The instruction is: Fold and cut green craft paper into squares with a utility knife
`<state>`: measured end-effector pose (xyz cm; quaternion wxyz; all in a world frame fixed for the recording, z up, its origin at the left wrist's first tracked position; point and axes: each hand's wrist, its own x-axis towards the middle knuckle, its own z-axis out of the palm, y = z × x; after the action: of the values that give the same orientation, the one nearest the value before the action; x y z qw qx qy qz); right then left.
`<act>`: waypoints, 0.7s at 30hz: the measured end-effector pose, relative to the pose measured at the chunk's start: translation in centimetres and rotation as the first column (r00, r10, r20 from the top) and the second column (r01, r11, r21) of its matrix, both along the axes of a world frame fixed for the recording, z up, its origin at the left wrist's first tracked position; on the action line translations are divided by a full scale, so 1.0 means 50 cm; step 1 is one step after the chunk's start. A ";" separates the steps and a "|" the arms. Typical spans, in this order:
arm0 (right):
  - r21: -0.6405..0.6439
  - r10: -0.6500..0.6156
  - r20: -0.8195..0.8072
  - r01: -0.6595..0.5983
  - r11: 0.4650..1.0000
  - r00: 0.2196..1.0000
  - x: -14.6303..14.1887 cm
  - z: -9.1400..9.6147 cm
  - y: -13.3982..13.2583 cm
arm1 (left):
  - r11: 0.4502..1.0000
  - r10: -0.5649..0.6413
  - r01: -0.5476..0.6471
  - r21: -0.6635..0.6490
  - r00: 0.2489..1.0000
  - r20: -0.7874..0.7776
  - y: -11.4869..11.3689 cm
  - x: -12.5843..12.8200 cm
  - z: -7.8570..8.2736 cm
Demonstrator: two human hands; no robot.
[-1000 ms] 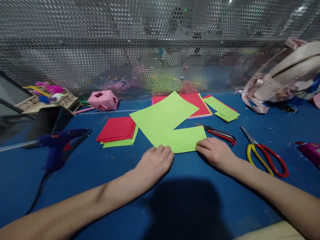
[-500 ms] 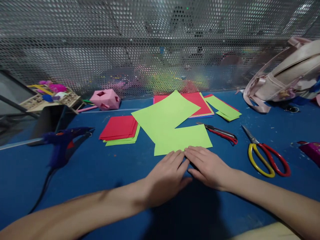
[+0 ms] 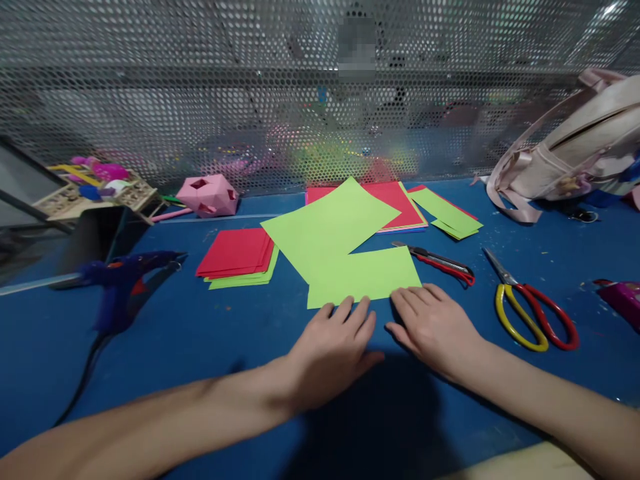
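Since the earlier frame, the hands have moved apart along the near edge of the green paper (image 3: 365, 277), the right hand (image 3: 433, 323) shifting rightward from the left hand (image 3: 335, 353). The paper lies flat on the counter (image 3: 250, 367), in front of the larger green sheet (image 3: 330, 223). It should be light and thin, creasing easily and liable to slide; flat pressure along the near edge or at the corners looks best. Left fingers are spread, right ones closer together; both sets touch that edge from above, pinching nothing.
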<state>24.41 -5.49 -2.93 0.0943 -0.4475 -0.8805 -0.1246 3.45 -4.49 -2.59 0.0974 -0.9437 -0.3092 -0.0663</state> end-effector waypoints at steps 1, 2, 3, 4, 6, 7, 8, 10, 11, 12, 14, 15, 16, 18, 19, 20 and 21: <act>0.004 0.054 -0.034 -0.054 0.999 0.998 -0.007 -0.008 0.002 | 1.000 -0.016 0.016 0.006 1.000 0.000 -0.001 0.003 -0.002; 0.005 0.114 -0.068 -0.114 0.993 0.991 -0.015 -0.017 0.004 | 1.000 -0.029 0.029 0.013 1.000 -0.001 -0.003 0.005 -0.004; 0.006 0.164 -0.095 -0.164 0.986 0.982 -0.020 -0.025 0.006 | 0.999 -0.033 0.033 0.020 0.999 -0.002 -0.004 0.006 -0.006; 0.007 0.197 -0.107 -0.197 0.980 0.975 -0.024 -0.031 0.007 | 0.999 -0.029 0.030 0.031 1.000 -0.004 -0.005 0.005 -0.008; 0.009 0.199 -0.087 -0.199 0.980 0.976 -0.025 -0.034 0.006 | 0.998 -0.001 0.002 0.070 1.000 -0.008 -0.006 0.000 -0.010; 0.013 0.176 -0.064 -0.175 0.984 0.982 -0.021 -0.033 0.004 | 0.995 0.019 -0.017 0.096 1.000 -0.011 -0.006 -0.004 -0.011; 0.019 0.142 -0.038 -0.142 0.990 0.989 -0.014 -0.029 0.001 | 0.992 0.039 -0.037 0.123 0.999 -0.014 -0.007 -0.009 -0.011; 0.029 0.066 0.018 -0.067 0.997 0.998 0.002 -0.021 -0.007 | 0.984 0.074 -0.069 0.163 0.997 -0.029 -0.009 -0.018 -0.010; 0.034 0.030 0.047 -0.032 0.999 0.998 0.012 -0.017 -0.011 | 0.981 0.092 -0.083 0.174 0.995 -0.042 -0.010 -0.022 -0.008; 0.037 -0.001 0.075 -0.001 0.999 0.997 0.020 -0.014 -0.014 | 0.979 0.111 -0.099 0.178 0.992 -0.060 -0.011 -0.024 -0.005; 0.039 -0.051 0.126 0.046 0.998 0.991 0.035 -0.008 -0.018 | 0.978 0.149 -0.130 0.163 0.983 -0.110 -0.012 -0.026 0.003; 0.040 -0.069 0.147 0.064 0.997 0.987 0.040 -0.005 -0.019 | 0.979 0.167 -0.147 0.139 0.976 -0.142 -0.012 -0.025 0.009; 0.044 -0.083 0.162 0.077 0.996 0.983 0.043 -0.002 -0.020 | 0.980 0.187 -0.170 0.103 0.966 -0.179 -0.011 -0.025 0.015; 0.045 -0.100 0.179 0.093 0.995 0.979 0.046 0.009 -0.019 | 0.974 0.220 -0.228 0.001 0.940 -0.260 -0.007 -0.023 0.030; 0.040 -0.104 0.182 0.098 0.994 0.978 0.046 0.016 -0.018 | 0.965 0.232 -0.258 -0.051 0.926 -0.297 -0.004 -0.023 0.038; 0.027 -0.107 0.182 0.104 0.994 0.977 0.046 0.024 -0.016 | 0.953 0.242 -0.287 -0.096 0.913 -0.328 0.001 -0.024 0.046; 0.004 -0.110 0.180 0.111 0.994 0.977 0.047 0.033 -0.014 | 0.940 0.252 -0.315 -0.131 0.901 -0.354 0.007 -0.025 0.055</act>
<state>26.76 -6.19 -1.29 0.0057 -0.4828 -0.8596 -0.1670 2.22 -4.15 0.16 0.0689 -0.8908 -0.4276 0.1376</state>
